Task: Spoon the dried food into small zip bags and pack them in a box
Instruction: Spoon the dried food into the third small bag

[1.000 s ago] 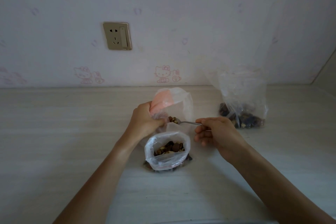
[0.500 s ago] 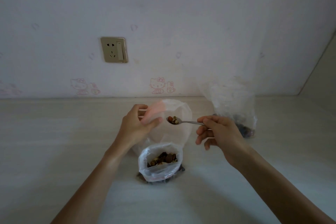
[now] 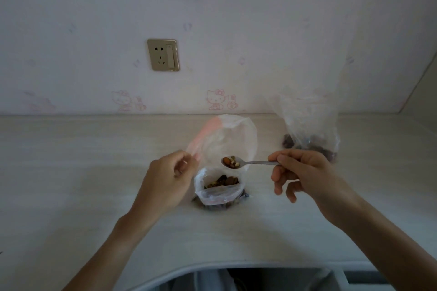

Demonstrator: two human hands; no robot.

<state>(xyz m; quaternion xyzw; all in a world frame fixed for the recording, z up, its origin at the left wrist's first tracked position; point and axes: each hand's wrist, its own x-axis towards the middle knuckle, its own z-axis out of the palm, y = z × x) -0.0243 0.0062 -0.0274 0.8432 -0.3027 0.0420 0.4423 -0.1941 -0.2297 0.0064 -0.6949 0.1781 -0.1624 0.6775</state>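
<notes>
My left hand [image 3: 169, 179] pinches the left edge of a small clear zip bag [image 3: 227, 139] with a pink strip, holding it upright with its mouth open. My right hand [image 3: 305, 172] holds a metal spoon [image 3: 250, 162] by the handle. Its bowl is heaped with mixed nuts and dried fruit and hovers in front of the held bag. Just below the spoon, a rolled-down plastic bag [image 3: 218, 190] of the same dried mix stands on the pale table [image 3: 71, 184].
Another clear bag [image 3: 309, 134] with dark dried fruit at its bottom stands at the back right against the wall. A wall socket [image 3: 163, 55] sits above the table's back edge. The table's curved front edge runs close to my body.
The spoon has drawn back to the right out of the zip bag's mouth, still loaded. My left hand has slid down and left along the bag's edge. The camera has tilted down.
</notes>
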